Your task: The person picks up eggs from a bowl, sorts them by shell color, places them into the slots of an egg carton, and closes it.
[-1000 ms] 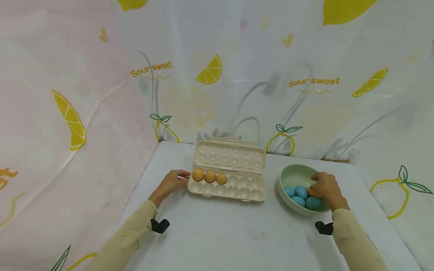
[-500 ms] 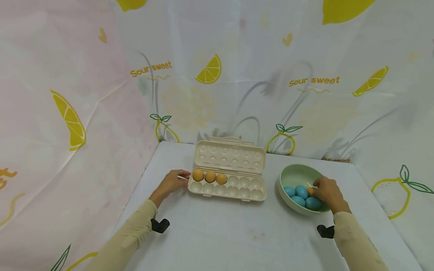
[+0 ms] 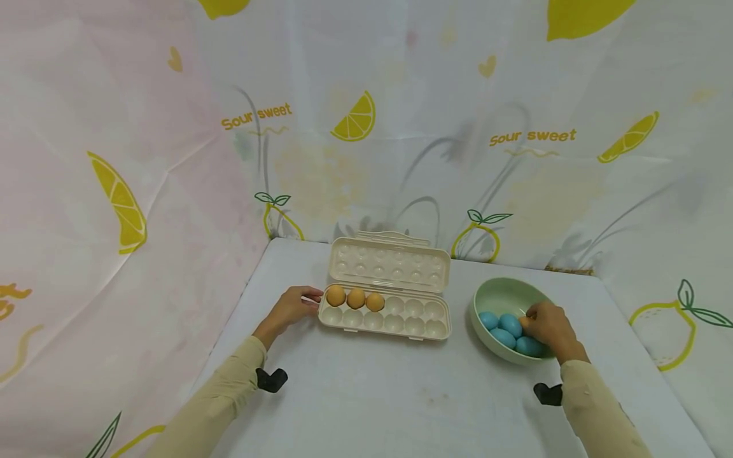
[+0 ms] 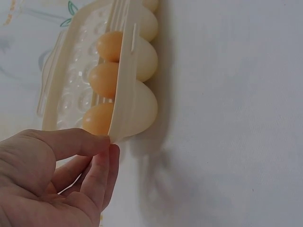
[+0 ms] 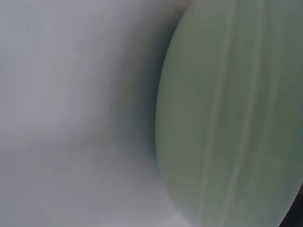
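A cream plastic egg box [image 3: 382, 323] lies with its lid [image 3: 389, 262] raised; three brown eggs [image 3: 356, 298] fill the left end of its back row. My left hand [image 3: 291, 306] pinches the box's left end between thumb and fingers, as the left wrist view shows closely. To the right is a light green bowl [image 3: 497, 291] holding several blue eggs [image 3: 509, 326] and a brown egg [image 3: 523, 322]. Inside the bowl, my right hand [image 3: 548, 322] has its fingers round that brown egg and covers most of it. Only the bowl's outside [image 5: 213, 113] shows in the right wrist view.
Both things stand on a table with a white cloth [image 3: 401, 394]. Behind and at the sides hangs a printed lemon sheet [image 3: 355, 178], close to the back of the lid. A black wrist mount [image 3: 272, 380] sits on each forearm.
My right hand drew back a little to the right, uncovering the brown egg in the bowl, then came back over it. The left hand and egg box stay put.
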Motion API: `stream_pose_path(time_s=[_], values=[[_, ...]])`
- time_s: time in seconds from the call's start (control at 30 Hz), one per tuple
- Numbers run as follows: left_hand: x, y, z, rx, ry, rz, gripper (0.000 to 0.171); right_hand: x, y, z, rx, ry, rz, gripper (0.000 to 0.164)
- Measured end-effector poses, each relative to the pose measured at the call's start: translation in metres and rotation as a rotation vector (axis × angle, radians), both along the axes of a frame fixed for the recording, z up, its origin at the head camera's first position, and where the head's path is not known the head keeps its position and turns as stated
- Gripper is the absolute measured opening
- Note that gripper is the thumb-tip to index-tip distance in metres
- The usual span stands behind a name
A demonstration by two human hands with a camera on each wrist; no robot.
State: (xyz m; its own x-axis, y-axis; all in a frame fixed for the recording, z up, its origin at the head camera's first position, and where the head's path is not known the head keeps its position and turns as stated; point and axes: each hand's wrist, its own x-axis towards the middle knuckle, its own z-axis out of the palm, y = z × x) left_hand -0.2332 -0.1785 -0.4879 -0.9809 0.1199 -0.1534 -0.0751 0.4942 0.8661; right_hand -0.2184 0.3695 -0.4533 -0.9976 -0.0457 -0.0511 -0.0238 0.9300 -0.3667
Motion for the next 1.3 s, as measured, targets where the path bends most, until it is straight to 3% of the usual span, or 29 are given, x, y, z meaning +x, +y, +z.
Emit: stream_pose_path(time_s=[0.47, 0.83, 1.3], values=[[0.000, 0.000, -0.001, 0.001, -0.011, 0.000, 0.039, 0.003, -0.001, 0.002, 0.006, 0.028, -0.011, 0.038], [0.000, 0.000, -0.001, -0.008, -0.004, -0.002, 0.039, -0.004, -0.011, 0.011, 0.010, 0.158, 0.020, 0.036], [0.001, 0.001, -0.001, -0.001, -0.011, 0.004, 0.038, -0.002, -0.039, 0.032, -0.125, 0.284, 0.035, 0.037]])
